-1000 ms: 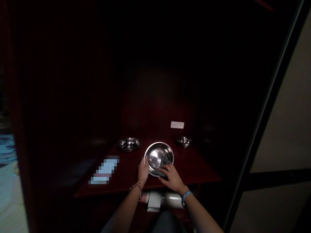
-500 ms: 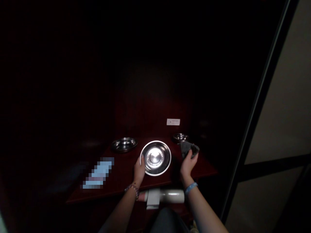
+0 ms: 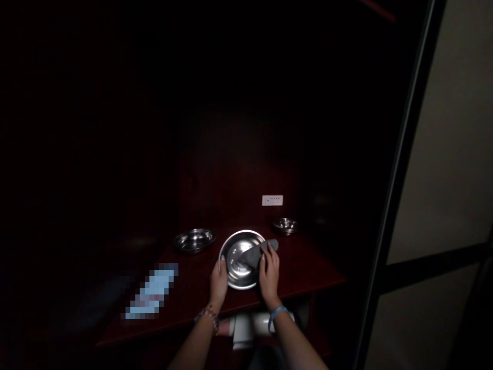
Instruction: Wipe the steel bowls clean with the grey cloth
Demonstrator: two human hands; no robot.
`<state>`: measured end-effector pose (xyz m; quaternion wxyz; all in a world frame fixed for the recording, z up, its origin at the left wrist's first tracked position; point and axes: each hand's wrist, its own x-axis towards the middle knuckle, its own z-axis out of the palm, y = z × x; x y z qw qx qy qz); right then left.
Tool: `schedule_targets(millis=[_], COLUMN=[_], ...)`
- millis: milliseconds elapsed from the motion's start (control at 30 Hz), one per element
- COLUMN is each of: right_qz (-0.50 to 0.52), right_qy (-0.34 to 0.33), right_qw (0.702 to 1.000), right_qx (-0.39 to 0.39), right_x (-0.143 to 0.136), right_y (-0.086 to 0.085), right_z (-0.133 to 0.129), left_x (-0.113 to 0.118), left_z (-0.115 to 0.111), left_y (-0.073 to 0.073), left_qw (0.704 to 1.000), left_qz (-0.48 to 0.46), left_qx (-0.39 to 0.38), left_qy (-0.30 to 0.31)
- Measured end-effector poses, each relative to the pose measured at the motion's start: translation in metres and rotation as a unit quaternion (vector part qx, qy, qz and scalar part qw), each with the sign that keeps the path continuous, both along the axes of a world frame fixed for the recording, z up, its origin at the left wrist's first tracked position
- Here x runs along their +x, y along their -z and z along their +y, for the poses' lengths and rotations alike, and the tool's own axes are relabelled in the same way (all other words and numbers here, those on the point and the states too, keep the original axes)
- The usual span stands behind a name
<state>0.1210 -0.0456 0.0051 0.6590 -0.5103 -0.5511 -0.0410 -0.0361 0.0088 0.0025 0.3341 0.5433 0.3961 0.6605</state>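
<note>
One round steel bowl (image 3: 233,262) sits between the two hands, its mouth tipped toward the viewer; whether its base touches the table below cannot be told. The left hand (image 3: 219,285) is clamped on the near left part of the bowl, with the thumb over the rim and the other fingers hidden behind the wall. The right hand (image 3: 269,275) grips a grey cloth (image 3: 252,255), its fingers bent over the folded fabric, which lies across the right side of the bowl and reaches into it. A beaded bracelet (image 3: 208,317) circles the wrist below the left hand, and a blue band (image 3: 278,311) the wrist below the right hand.

Beyond the left hand and a little to its left, a wide steel dish (image 3: 195,240) rests on the dark red table (image 3: 304,275). Beyond the right hand stands a smaller steel dish (image 3: 285,226). To the left of the left hand lies a pale blue item (image 3: 152,293), blurred into blocks. Farther past both hands, a white socket panel (image 3: 272,200) is fixed to the back wall. Below the hands, under the table edge, shows a white object (image 3: 242,329) with a pink end.
</note>
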Motion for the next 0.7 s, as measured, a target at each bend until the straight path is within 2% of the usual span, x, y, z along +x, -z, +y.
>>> schedule_targets(millis=[133, 300, 433, 700], right_qz=[0.045, 0.139, 0.168, 0.157], right_qy=[0.006, -0.060, -0.105, -0.072], right_qw=[0.999, 0.986, 0.975, 0.976], right_qx=[-0.010, -0.069, -0.101, -0.132], right_x=[0.006, 0.011, 0.015, 0.018], right_y=[0.002, 0.008, 0.008, 0.012], right_z=[0.011, 0.012, 0.008, 0.009], left_x=[0.000, -0.001, -0.001, -0.003], left_z=[0.004, 0.006, 0.005, 0.000], left_y=[0.004, 0.006, 0.007, 0.000], left_qw=[1.000, 1.000, 1.000, 1.000], left_qz=[-0.015, -0.006, -0.012, -0.011], left_qx=[0.000, 0.002, -0.004, -0.014], left_qy=[0.011, -0.005, -0.009, -0.009])
